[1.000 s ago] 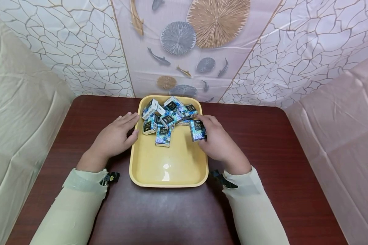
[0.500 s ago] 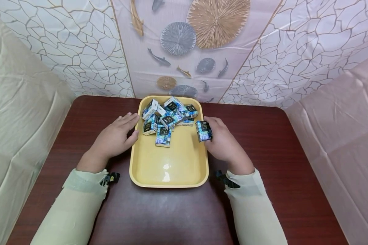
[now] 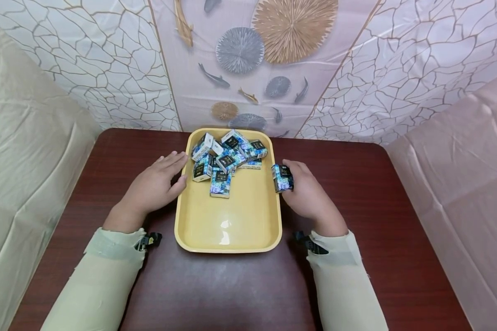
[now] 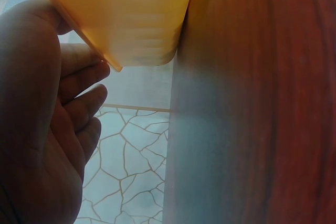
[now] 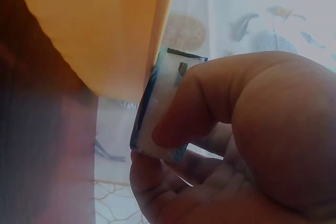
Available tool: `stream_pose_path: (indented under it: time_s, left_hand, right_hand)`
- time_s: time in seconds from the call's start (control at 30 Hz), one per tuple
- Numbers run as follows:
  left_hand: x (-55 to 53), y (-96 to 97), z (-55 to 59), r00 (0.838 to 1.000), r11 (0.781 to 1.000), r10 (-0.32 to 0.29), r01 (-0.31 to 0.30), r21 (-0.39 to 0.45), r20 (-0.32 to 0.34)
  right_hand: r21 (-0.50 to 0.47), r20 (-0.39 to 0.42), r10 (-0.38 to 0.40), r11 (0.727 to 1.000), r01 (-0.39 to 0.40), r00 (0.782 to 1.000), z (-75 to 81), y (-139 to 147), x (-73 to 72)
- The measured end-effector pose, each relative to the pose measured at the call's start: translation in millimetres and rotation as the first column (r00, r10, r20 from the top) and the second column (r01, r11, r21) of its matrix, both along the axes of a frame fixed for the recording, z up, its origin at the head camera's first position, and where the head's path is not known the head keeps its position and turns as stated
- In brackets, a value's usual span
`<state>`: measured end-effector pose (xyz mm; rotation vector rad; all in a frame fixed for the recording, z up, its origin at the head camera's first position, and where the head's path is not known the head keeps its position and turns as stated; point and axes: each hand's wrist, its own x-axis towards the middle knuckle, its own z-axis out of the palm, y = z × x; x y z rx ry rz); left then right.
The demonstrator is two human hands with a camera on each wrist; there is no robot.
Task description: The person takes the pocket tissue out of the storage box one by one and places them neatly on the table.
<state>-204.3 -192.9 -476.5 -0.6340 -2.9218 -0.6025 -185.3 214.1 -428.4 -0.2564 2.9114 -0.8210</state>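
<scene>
My right hand (image 3: pixel 308 195) pinches a small blue-and-black patterned box (image 3: pixel 282 178) between thumb and fingers, over the right rim of a yellow tray (image 3: pixel 232 218). In the right wrist view the thumb lies across the white side of that small box (image 5: pixel 163 93), with fingers under its lower end. My left hand (image 3: pixel 153 184) rests with fingertips and thumb at the tray's left rim, fingers extended. The left wrist view shows this left hand (image 4: pixel 52 98) at the edge of the tray (image 4: pixel 131 19). Several similar small boxes (image 3: pixel 228 161) lie heaped in the tray's far part.
The tray stands on a dark red-brown wooden table (image 3: pixel 348 184). A patterned backdrop (image 3: pixel 240 82) hangs behind the table's far edge, and pale padded fabric (image 3: pixel 459 151) runs along its right side. One box (image 3: pixel 220 184) lies at the near side of the heap.
My right hand has moved right with the small box, from above the tray's inside to its right rim. The left hand and the heaped boxes stay in place.
</scene>
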Motion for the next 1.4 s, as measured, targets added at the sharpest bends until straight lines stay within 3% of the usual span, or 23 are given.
stream_pose_path:
  time_s: [0.53,1.4]
  left_hand:
    - [-0.5,-0.2,1.0,1.0,1.0,0.006,-0.006,0.002,0.016]
    - [-0.2,-0.2,-1.4,1.0,1.0,0.007,-0.008,0.004,0.003]
  right_hand:
    - [0.014,0.057,-0.041,0.999,0.04,0.998,-9.1,13,-4.2]
    - [0.049,0.048,-0.03,0.998,0.027,0.998,-38.7,22,-13.2]
